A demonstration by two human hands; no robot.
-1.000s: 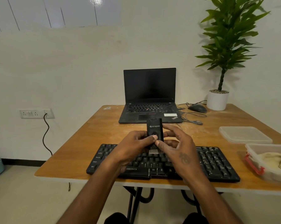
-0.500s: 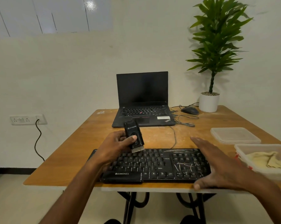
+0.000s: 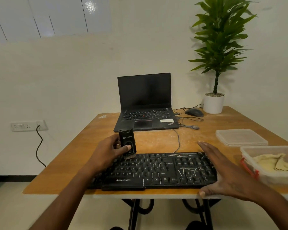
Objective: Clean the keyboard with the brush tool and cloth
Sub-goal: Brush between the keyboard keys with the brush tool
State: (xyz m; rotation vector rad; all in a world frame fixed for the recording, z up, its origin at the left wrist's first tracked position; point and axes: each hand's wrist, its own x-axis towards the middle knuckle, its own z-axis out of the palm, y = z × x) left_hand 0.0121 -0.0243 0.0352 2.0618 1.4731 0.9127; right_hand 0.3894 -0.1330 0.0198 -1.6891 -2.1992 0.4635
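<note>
The left hand (image 3: pixel 106 151) grips a black brush tool (image 3: pixel 127 143), thumb pressed across its glossy front and fingers wrapped behind. The tool is a slim rectangular block held nearly upright, its short tuft of pale bristles pointing down and touching the far left edge of the keyboard (image 3: pixel 156 170). The right hand (image 3: pixel 222 173) lies flat with straight fingers over the keyboard's right end, thumb at the near edge, holding nothing.

The keyboard is a matte black plastic slab with white lettering, lying along the near edge of the wooden table (image 3: pixel 83 146); thin whitish streaks mark its right-hand keys. The tabletop is warm brown with a worn, dusty grain.

To the right stands a clear plastic container (image 3: pixel 249 165) with a red clip, holding a crumpled yellowish cloth (image 3: pixel 270 161); its flat translucent lid (image 3: pixel 239 136) lies just behind it. Farther back sit an open black laptop (image 3: pixel 144 103) with a dark screen, a rounded black mouse (image 3: pixel 194 112) with loose grey cable, and a leafy green plant in a smooth white pot (image 3: pixel 213 103).
</note>
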